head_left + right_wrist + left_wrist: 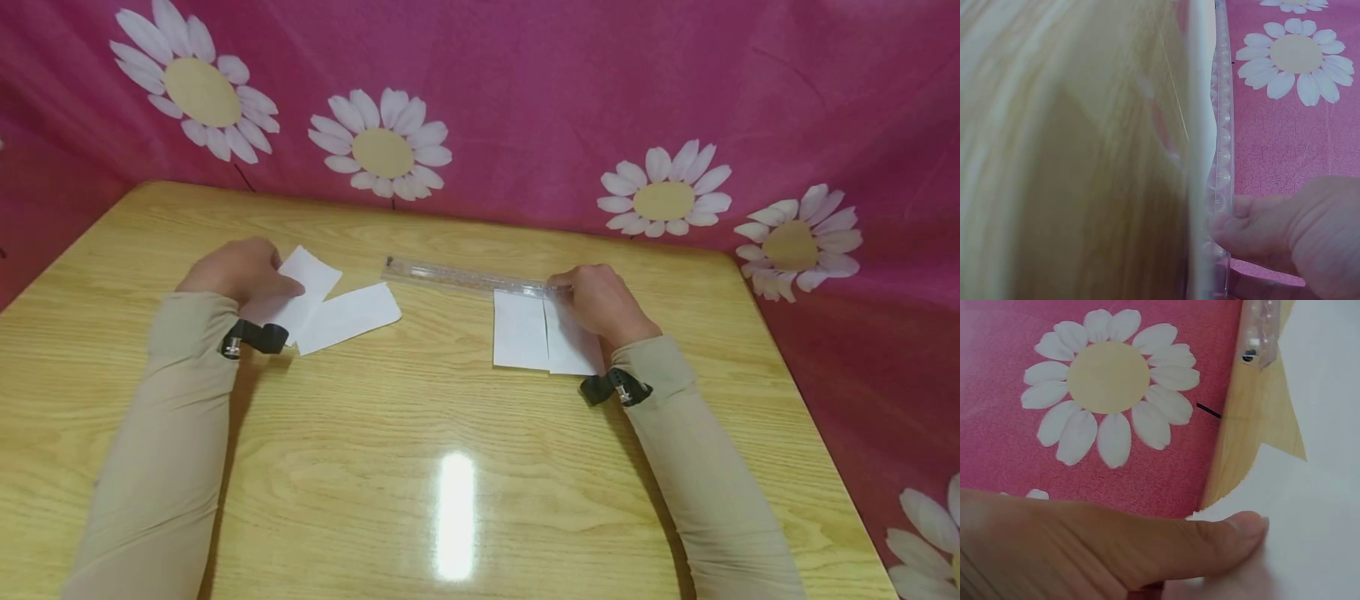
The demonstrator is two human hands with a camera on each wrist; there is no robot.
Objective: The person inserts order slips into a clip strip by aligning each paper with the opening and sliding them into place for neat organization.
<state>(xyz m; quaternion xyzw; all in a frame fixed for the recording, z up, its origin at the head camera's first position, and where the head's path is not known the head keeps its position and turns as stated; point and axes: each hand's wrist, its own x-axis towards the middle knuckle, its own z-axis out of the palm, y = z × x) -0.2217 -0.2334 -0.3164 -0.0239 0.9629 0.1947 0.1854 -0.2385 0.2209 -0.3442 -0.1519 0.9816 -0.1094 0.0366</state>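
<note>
At the left of the table, my left hand [238,271] pinches a white paper piece [309,273], the thumb lying on top of it in the left wrist view. A second paper piece [351,317] fans out beside it toward the middle. My right hand [603,304] grips the right end of a clear plastic ruler [457,277], thumb against its edge in the right wrist view. Just below the ruler are two white paper pieces [519,332] side by side with a narrow gap; the hand partly covers the right one.
The wood-grain table [360,467] carries a bright light reflection near its front. Behind and beside it hangs a pink cloth [510,100] with large white daisies. A black wrist camera [255,337] sits on the left sleeve, another [617,388] on the right.
</note>
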